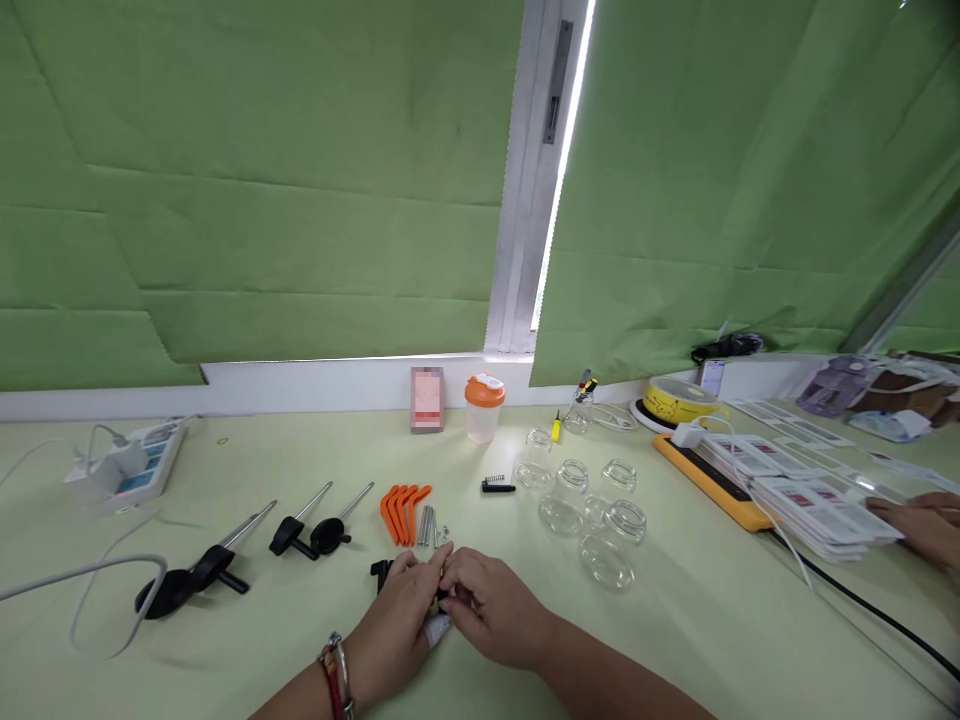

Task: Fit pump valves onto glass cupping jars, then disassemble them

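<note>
Both hands meet low in the middle of the head view. My left hand (397, 622), with bracelets at the wrist, is closed around a black part (382, 573) that sticks out past its fingers. My right hand (491, 606) has its fingers bent and pressed together against the same spot; what they pinch is hidden. Just beyond lie metal pins (427, 526) and several orange curved pieces (399, 512). Further right are a spring (494, 479) and a small black piece (498, 488). Black parts with metal rods (330, 536) lie on the left.
Several clear glass-like cups (561, 514) stand right of centre, behind them an orange-lidded cup (484, 408). A power strip (142, 470) and cables are at the left. White card stacks (817, 510) and an orange-edged device (712, 488) lie at the right, near another person's hand (919, 525).
</note>
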Demonstrator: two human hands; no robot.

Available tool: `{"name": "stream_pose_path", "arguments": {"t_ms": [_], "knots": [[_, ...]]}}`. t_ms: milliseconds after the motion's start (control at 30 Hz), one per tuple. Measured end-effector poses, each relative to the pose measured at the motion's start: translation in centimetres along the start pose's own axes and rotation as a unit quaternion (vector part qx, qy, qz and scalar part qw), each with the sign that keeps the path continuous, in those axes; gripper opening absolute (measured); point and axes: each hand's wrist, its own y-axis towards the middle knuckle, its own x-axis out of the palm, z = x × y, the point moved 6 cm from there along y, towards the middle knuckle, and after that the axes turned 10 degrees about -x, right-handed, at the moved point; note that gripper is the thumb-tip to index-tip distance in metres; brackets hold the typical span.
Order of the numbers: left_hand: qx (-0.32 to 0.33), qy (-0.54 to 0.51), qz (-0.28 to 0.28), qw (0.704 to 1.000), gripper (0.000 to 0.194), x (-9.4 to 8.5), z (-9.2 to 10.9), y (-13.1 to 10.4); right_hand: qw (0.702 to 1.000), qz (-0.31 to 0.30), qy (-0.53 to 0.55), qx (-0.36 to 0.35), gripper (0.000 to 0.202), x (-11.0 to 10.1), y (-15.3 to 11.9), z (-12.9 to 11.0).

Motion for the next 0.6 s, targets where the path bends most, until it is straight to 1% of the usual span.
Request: {"name": "stream_pose_path", "arguments": {"t_ms": [100,167,267,333,400,500,600], "knots": [[-0.004,0.008,0.019,1.000,0.074,-0.1,-0.2,-0.1,0.999,0.013,0.025,0.027,0.021,0.4,-0.2,0.5],[-0.007,0.015,0.038,0.999,0.071,-0.4,-0.2,-0.1,0.996,0.030,0.063,0.058,0.022,0.6,-0.3,1.0],[-0.009,0.013,0.057,0.998,0.064,-1.1,0.2,-0.2,0.980,0.066,0.143,0.121,0.017,1.1,-0.6,2.1],[-0.026,-0.006,0.053,0.998,0.054,-1.4,0.3,-0.1,0.966,0.084,0.189,0.157,0.014,1.5,-0.7,2.8],[-0.057,-0.033,0.042,0.997,0.039,-1.6,0.1,-0.1,0.959,0.091,0.199,0.177,0.012,1.9,-0.8,3.2],[-0.093,-0.059,0.024,0.994,0.023,-1.5,-0.3,0.0,0.962,0.084,0.181,0.185,0.013,2.4,-0.9,3.6],[-0.102,-0.069,0.019,0.992,0.016,-1.5,-0.7,0.2,0.964,0.068,0.182,0.181,0.014,2.8,-1.1,3.8]]}}
